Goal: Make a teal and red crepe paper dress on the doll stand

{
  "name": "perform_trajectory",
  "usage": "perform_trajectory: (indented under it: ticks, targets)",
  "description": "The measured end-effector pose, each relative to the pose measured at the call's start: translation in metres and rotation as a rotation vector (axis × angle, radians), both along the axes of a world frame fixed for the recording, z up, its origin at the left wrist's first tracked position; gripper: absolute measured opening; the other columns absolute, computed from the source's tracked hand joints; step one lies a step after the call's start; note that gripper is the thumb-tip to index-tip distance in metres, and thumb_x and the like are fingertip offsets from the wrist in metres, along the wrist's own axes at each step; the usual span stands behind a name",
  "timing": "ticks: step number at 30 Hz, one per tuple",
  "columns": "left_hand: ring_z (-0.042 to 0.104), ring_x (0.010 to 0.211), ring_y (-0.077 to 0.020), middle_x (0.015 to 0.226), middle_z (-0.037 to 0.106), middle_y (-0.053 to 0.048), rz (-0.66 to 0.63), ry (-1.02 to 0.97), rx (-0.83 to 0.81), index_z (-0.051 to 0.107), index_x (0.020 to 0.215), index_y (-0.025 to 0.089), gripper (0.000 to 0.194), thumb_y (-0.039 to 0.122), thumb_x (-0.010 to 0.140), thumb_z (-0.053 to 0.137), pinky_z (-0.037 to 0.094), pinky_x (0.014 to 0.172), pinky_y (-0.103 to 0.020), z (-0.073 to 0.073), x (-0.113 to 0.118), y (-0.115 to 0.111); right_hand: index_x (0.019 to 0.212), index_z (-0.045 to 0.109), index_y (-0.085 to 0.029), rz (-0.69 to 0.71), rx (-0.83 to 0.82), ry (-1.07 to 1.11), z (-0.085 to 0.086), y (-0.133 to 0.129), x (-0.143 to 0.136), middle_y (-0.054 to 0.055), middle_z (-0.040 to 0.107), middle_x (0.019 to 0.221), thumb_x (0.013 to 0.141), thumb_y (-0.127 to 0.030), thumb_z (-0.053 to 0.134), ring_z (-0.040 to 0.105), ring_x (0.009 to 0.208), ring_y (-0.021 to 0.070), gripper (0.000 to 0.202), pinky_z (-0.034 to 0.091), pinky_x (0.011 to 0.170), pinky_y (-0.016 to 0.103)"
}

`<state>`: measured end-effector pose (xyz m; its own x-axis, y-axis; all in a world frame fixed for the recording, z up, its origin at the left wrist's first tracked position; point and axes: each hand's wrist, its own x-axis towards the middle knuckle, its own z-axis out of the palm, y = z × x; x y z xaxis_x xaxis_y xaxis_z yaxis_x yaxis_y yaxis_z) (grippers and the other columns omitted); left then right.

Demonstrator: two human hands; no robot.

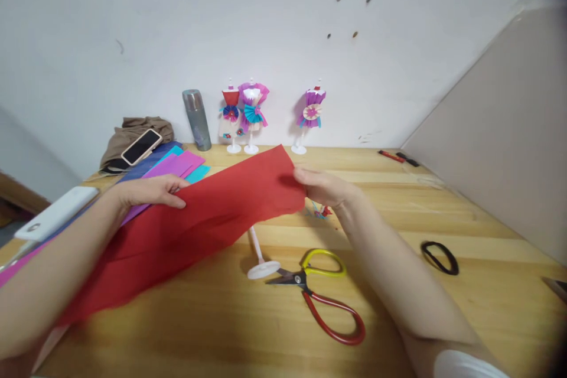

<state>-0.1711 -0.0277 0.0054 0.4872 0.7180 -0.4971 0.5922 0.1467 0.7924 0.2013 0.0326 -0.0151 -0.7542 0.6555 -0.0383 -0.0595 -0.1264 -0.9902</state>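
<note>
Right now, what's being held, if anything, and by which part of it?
A red sheet: the right grip has it by its right end, and the left grip by its upper long edge.

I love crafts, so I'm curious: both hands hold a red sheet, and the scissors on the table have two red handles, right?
Not quite: the head view shows scissors with one yellow handle and one red handle. The left hand and right hand do hold the red sheet.

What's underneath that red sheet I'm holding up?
A white stand pokes out from under the red sheet, showing its round base and some stem; whatever lies deeper is covered and can't be seen.
</note>
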Motion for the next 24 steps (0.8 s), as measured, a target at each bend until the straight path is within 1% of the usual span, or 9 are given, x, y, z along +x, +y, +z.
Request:
perform_trajectory:
  ticks: [2,3,4,6,10,13,16,19,24]
  targets:
    - [0.071,0.093,-0.0238,0.098,0.078,-0.005,0.052,0.009,0.024,0.074,0.107,0.023,0.043,0.051,0.074,0.078,0.055,0.085,-0.032,0.001,-0.007,0.001,0.103,0.073,-0.014,0.099,0.067,0.013,-0.005,0.004,-0.003,0.007,0.076,0.112,0.073,-0.046,0.078,0.07,0.105,0.0214,0.044,0.049,0.097,0.033]
    - [0.071,0.093,-0.024,0.098,0.078,-0.005,0.071,0.009,0.028,0.074,0.106,0.023,0.044,0.051,0.074,0.078,0.055,0.085,-0.033,0.001,-0.009,0.001,0.106,0.072,-0.014,0.134,0.104,0.003,-0.007,0.006,-0.005,0.007,0.075,0.114,0.069,-0.04,0.081,0.069,0.106,0.0211,0.046,0.048,0.099,0.034]
    - [0.071,0.093,-0.0242,0.098,0.078,-0.005,0.085,0.009,0.03,0.074,0.106,0.022,0.044,0.052,0.073,0.078,0.055,0.085,-0.033,0.001,-0.011,0.001,0.106,0.071,-0.014,0.138,0.134,-0.014,-0.009,0.007,-0.007,0.007,0.076,0.114,0.065,-0.035,0.084,0.069,0.105,0.0209,0.048,0.048,0.1,0.034]
    - [0.071,0.092,-0.0241,0.098,0.078,-0.006,0.102,0.006,0.03,0.074,0.104,0.021,0.044,0.052,0.073,0.078,0.055,0.084,-0.033,0.001,-0.012,0.0,0.102,0.072,-0.014,0.069,0.149,-0.071,-0.014,0.009,-0.012,0.007,0.077,0.107,0.058,-0.029,0.088,0.07,0.097,0.0206,0.049,0.051,0.098,0.035]
    - [0.072,0.087,-0.0236,0.098,0.078,-0.006,0.165,-0.02,0.043,0.073,0.105,0.021,0.048,0.055,0.072,0.078,0.056,0.081,-0.033,0.003,-0.013,-0.002,0.093,0.073,-0.014,-0.148,0.084,-0.096,-0.018,0.007,-0.019,0.005,0.078,0.087,0.06,-0.033,0.086,0.071,0.079,0.0196,0.04,0.056,0.083,0.035]
    - [0.072,0.084,-0.023,0.098,0.078,-0.006,0.201,-0.028,0.083,0.073,0.107,0.021,0.049,0.056,0.074,0.077,0.056,0.08,-0.033,0.005,-0.017,-0.001,0.089,0.072,-0.016,-0.244,0.09,-0.052,-0.017,0.003,-0.022,0.003,0.077,0.08,0.062,-0.035,0.085,0.069,0.072,0.0173,0.036,0.056,0.077,0.031]
    - [0.073,0.084,-0.0226,0.097,0.078,-0.007,0.215,-0.063,0.097,0.072,0.111,0.02,0.048,0.055,0.077,0.075,0.057,0.079,-0.032,0.005,-0.022,0.002,0.088,0.073,-0.017,-0.275,0.071,0.013,-0.015,0.002,-0.023,0.003,0.077,0.079,0.061,-0.041,0.086,0.069,0.07,0.0172,0.038,0.055,0.073,0.03]
    - [0.074,0.083,-0.0222,0.098,0.078,-0.009,0.262,-0.172,0.089,0.07,0.115,0.017,0.05,0.05,0.078,0.077,0.058,0.078,-0.031,0.006,-0.024,0.002,0.086,0.074,-0.017,-0.281,0.051,0.057,-0.015,0.004,-0.024,0.004,0.078,0.08,0.057,-0.047,0.088,0.07,0.072,0.018,0.043,0.055,0.072,0.029]
    - [0.073,0.08,-0.0195,0.094,0.079,-0.011,0.317,-0.217,0.092,0.07,0.112,0.008,0.049,0.043,0.079,0.08,0.059,0.075,-0.028,0.014,-0.023,0.0,0.08,0.074,-0.017,-0.274,0.031,-0.015,-0.015,0.002,-0.024,0.001,0.076,0.07,0.052,-0.039,0.091,0.068,0.065,0.0163,0.04,0.054,0.068,0.028]
